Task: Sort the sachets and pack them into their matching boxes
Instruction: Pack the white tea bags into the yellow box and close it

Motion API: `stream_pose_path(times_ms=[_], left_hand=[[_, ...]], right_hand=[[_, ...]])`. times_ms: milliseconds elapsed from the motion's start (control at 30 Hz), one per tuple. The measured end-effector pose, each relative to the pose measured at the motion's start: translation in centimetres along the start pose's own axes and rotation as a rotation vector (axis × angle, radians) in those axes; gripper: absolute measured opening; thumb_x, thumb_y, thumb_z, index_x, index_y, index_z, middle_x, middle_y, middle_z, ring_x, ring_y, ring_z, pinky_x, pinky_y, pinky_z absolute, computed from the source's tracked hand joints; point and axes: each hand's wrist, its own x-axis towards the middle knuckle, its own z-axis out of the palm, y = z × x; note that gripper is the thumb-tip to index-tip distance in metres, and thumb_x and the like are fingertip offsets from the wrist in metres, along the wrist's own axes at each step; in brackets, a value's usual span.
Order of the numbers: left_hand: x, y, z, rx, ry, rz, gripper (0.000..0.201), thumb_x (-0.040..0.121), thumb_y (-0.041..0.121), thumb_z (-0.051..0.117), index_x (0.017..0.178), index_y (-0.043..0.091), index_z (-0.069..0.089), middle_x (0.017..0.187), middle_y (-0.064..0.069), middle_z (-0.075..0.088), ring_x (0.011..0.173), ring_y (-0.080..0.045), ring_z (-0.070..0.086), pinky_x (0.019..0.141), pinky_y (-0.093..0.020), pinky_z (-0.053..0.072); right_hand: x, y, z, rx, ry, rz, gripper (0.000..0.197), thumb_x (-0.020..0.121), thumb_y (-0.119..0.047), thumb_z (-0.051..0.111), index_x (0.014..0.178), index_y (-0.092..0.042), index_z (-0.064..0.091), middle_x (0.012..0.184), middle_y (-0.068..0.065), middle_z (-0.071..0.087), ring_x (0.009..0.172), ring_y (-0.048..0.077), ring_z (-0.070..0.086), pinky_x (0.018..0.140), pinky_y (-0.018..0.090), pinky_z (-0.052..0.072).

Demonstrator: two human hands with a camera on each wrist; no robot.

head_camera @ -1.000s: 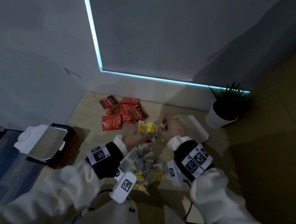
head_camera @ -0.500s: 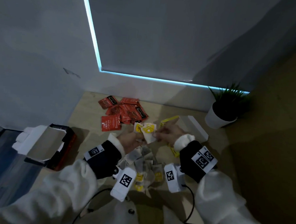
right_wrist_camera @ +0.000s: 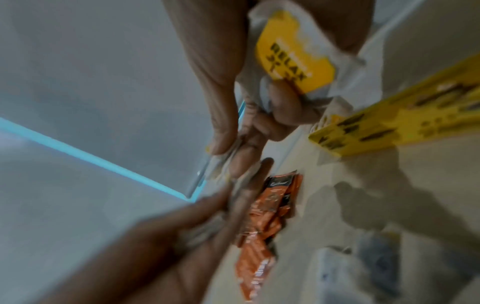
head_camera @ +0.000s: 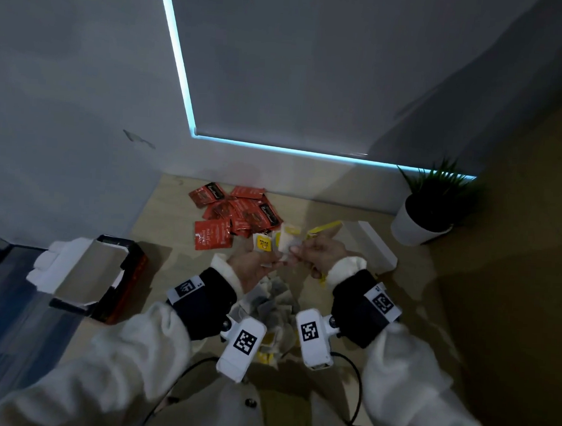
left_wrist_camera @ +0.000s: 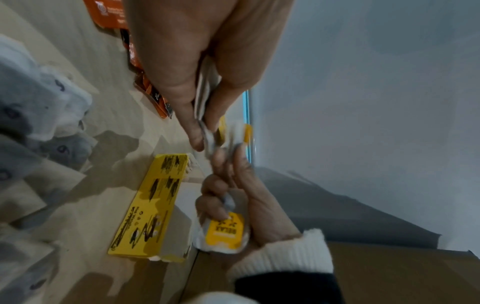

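Above the pale wooden floor (head_camera: 160, 225), the left hand (head_camera: 253, 267) pinches yellow-labelled white paper sachets (head_camera: 264, 243); the right hand (head_camera: 320, 253) pinches another white sachet (head_camera: 286, 241) beside them, near the open yellow cardboard box (left_wrist_camera: 153, 203).

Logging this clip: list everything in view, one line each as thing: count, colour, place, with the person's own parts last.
red sachets: a loose pile, count unclear, red-orange, far side of the table by the wall.
teabags: a heap, white and grey with yellow tags, near edge between the wrists.
held teabags: a few, white with yellow tags, pinched between both hands.
yellow box: one, yellow and white, open, lying right of the hands.
red box: one, red and black, flaps open, on the left.
potted plant: one, green in a white pot, far right.
table: one, light wood.
left hand: holds teabags.
right hand: pinches teabags.
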Motion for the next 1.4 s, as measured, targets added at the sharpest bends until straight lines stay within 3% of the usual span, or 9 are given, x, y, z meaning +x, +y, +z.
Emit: stream_pose_path(times_ms=[433, 700, 833, 1000, 1133, 1200, 1267, 1333, 1400], left_hand=[[0.3, -0.2, -0.4, 0.037, -0.158, -0.121, 0.027, 0.095, 0.000, 0.035, 0.093, 0.012, 0.059, 0.072, 0.007, 0.073, 0.077, -0.010, 0.065, 0.066, -0.017, 0.054], [0.6, 0.3, -0.1, -0.316, -0.226, -0.215, 0.071, 0.082, 0.063, 0.038, 0.123, 0.007, 0.054, 0.109, -0.014, 0.066, 0.089, -0.021, 0.067, 0.081, -0.032, 0.055], [0.9, -0.4, 0.0, -0.317, -0.211, -0.242, 0.062, 0.078, 0.050, 0.059, 0.125, 0.013, 0.042, 0.110, -0.011, 0.057, 0.080, -0.016, 0.051, 0.073, -0.025, 0.053], [1.1, -1.0, -0.5, -0.231, -0.179, -0.216, 0.029, 0.089, 0.028, 0.048, 0.104, 0.008, 0.063, 0.096, -0.008, 0.065, 0.068, -0.010, 0.053, 0.066, -0.018, 0.056], [1.4, -0.8, -1.0, -0.138, -0.081, -0.235, 0.025, 0.098, 0.018, 0.034, 0.093, 0.009, 0.057, 0.070, -0.001, 0.071, 0.061, -0.008, 0.067, 0.063, -0.019, 0.056], [1.3, -0.7, -1.6, -0.094, -0.052, -0.249, 0.025, 0.098, 0.017, 0.034, 0.088, 0.012, 0.056, 0.059, 0.003, 0.069, 0.055, -0.007, 0.066, 0.059, -0.019, 0.055], [1.2, -0.6, -2.0, -0.066, -0.034, -0.268, 0.025, 0.098, 0.017, 0.035, 0.088, 0.013, 0.057, 0.056, 0.004, 0.068, 0.051, -0.007, 0.066, 0.056, -0.020, 0.055], [0.9, -0.5, -1.9, -0.025, -0.047, -0.310, 0.025, 0.098, 0.023, 0.038, 0.085, 0.014, 0.057, 0.054, 0.005, 0.067, 0.049, -0.007, 0.065, 0.054, -0.022, 0.055], [0.8, -0.6, -1.4, 0.026, -0.058, -0.351, 0.031, 0.096, 0.033, 0.041, 0.079, 0.013, 0.057, 0.054, 0.004, 0.065, 0.049, -0.007, 0.063, 0.056, -0.023, 0.055]], right_hand=[[-0.6, -0.6, 0.0, -0.117, -0.027, 0.020, 0.038, 0.076, 0.003, 0.069, 0.059, -0.013, 0.039, 0.056, 0.004, 0.042, 0.023, -0.002, 0.039, 0.029, 0.008, 0.028], [-0.5, -1.3, 1.1, 0.044, -0.040, -0.104, 0.032, 0.072, 0.009, 0.069, 0.087, -0.010, 0.049, 0.034, -0.007, 0.052, 0.034, -0.003, 0.047, 0.038, 0.010, 0.037], [-0.5, 0.1, 2.4, -0.041, -0.066, -0.080, 0.041, 0.067, 0.008, 0.074, 0.072, -0.020, 0.045, 0.056, 0.006, 0.056, 0.047, 0.007, 0.056, 0.056, 0.026, 0.049], [-0.2, 0.1, 2.2, -0.125, -0.117, -0.093, 0.042, 0.067, 0.004, 0.075, 0.072, -0.022, 0.043, 0.062, 0.008, 0.055, 0.061, 0.023, 0.054, 0.070, 0.043, 0.050], [-0.1, 0.0, 1.6, -0.163, -0.093, -0.085, 0.030, 0.074, -0.004, 0.072, 0.080, -0.018, 0.046, 0.067, 0.003, 0.053, 0.060, 0.016, 0.051, 0.057, 0.022, 0.047], [0.2, -0.1, 0.9, 0.021, -0.033, 0.032, 0.021, 0.083, -0.008, 0.063, 0.098, -0.011, 0.049, 0.066, 0.004, 0.055, 0.052, 0.011, 0.047, 0.041, 0.013, 0.039], [0.3, -0.1, -0.1, 0.446, -0.071, 0.206, 0.020, 0.083, -0.014, 0.060, 0.101, -0.007, 0.053, 0.061, 0.007, 0.064, 0.048, 0.012, 0.052, 0.047, 0.019, 0.041], [0.2, 0.0, -1.2, 0.760, -0.129, 0.269, 0.036, 0.054, -0.012, 0.074, 0.085, -0.006, 0.056, 0.068, 0.012, 0.070, 0.061, 0.018, 0.058, 0.065, 0.028, 0.043], [-0.2, -0.2, -1.6, 0.783, -0.144, 0.280, 0.033, 0.047, 0.001, 0.061, 0.078, -0.007, 0.052, 0.076, 0.015, 0.067, 0.068, 0.021, 0.055, 0.060, 0.025, 0.047]])
